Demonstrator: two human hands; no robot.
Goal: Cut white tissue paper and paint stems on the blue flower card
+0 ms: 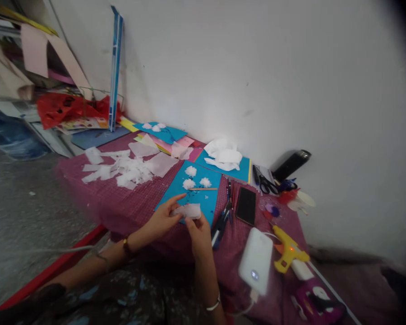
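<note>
Left hand [162, 220], right hand [198, 234] together over near edge of blue sheet [208, 203]. Both grips pinched shut on tissue piece [190, 210], left grip at its left end, right grip at its right. Tissue piece held just above blue sheet. Three white tufts [190, 171] farther back on the sheet, wooden stick [203, 188] just beside them. Pens [223, 217], phone [246, 206] to right on worktop [122, 203]. Power bank [256, 261], glue gun [288, 253] nearer.

The piece of white tissue [189, 211] you hold is small, thin and crumpled, a pale wad stretched roughly level, wider than it is tall. Your left hand [162, 219] pinches its end at 9 o'clock, and your right hand [199, 234] grips it from 5 o'clock. It sits just over the near edge of the blue card [208, 203], with the white tufts [188, 183] lying toward 12 o'clock.
</note>
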